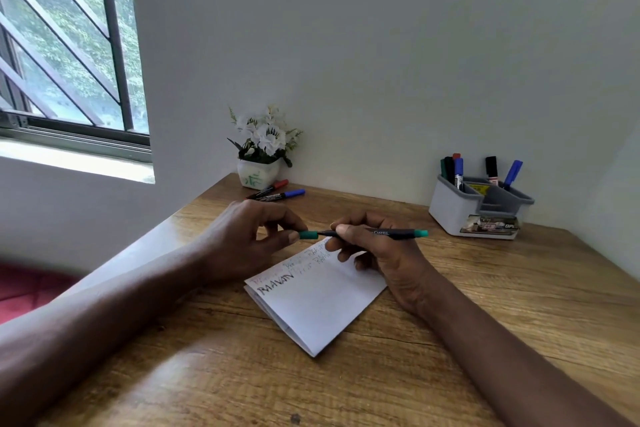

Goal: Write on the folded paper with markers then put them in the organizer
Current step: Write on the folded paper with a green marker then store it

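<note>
Teal plastic cap sits pinched between the thumb and curled fingers of the left hand, right at the tapered tip end of a slim dark fineliner pen with a teal end plug. Whether the cap is fully seated on the tip cannot be told. The right hand grips the pen's barrel, thumb on top and fingers folded beneath, holding it roughly level. Both hands hover just above the far edge of a folded white paper, which lies flat on the wooden table with lines of handwriting in several colours along its top.

Well apart to the right, near the wall, stands a grey plastic organizer with several markers upright in its compartments. At the back of the table, a red-capped marker and a blue-capped marker lie side by side, just beside a small white pot of white flowers.
</note>
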